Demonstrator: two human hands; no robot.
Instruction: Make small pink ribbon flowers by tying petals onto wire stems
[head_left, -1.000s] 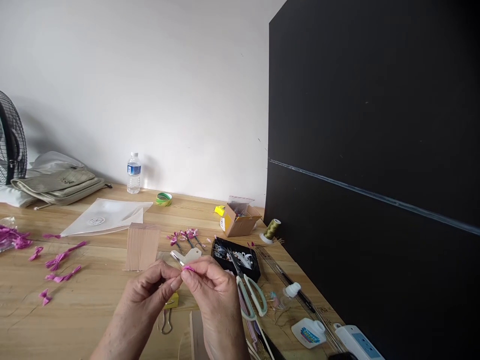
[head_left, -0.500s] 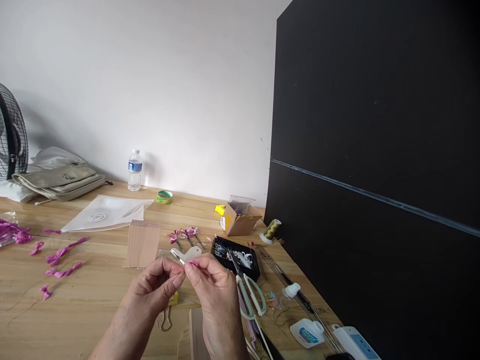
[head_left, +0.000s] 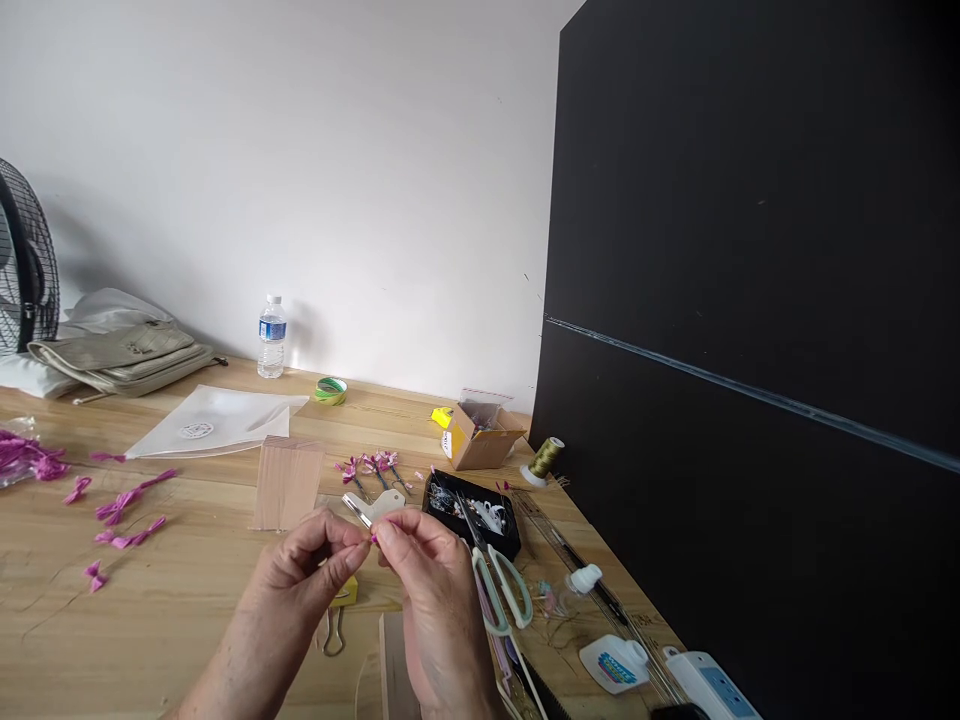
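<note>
My left hand (head_left: 319, 572) and my right hand (head_left: 429, 580) meet at the fingertips above the table, both closed in a pinch. A small bit of bright pink material (head_left: 374, 538) shows at the thumb of my right hand. What my left fingertips hold is too small to make out. Just beyond them is a slim silver metal piece (head_left: 357, 511); whether it is held or fixed below, I cannot tell. Under my left hand sits a yellow binder clip (head_left: 334, 610). Several small pink flowers on dark stems (head_left: 379, 466) are behind the hands.
Pink thread bows (head_left: 129, 536) lie at left near a white plastic pouch (head_left: 217, 420). At right are a black tray (head_left: 442, 497) of beads, scissors (head_left: 504, 590), a white glue bottle (head_left: 613, 664) and a thread spool (head_left: 546, 458). A black panel (head_left: 712, 250) bounds the right side.
The pink bit has shifted slightly lower at my right fingertips, and less of it shows. Both hands stay pinched together in nearly the same place. The view has moved slightly.
</note>
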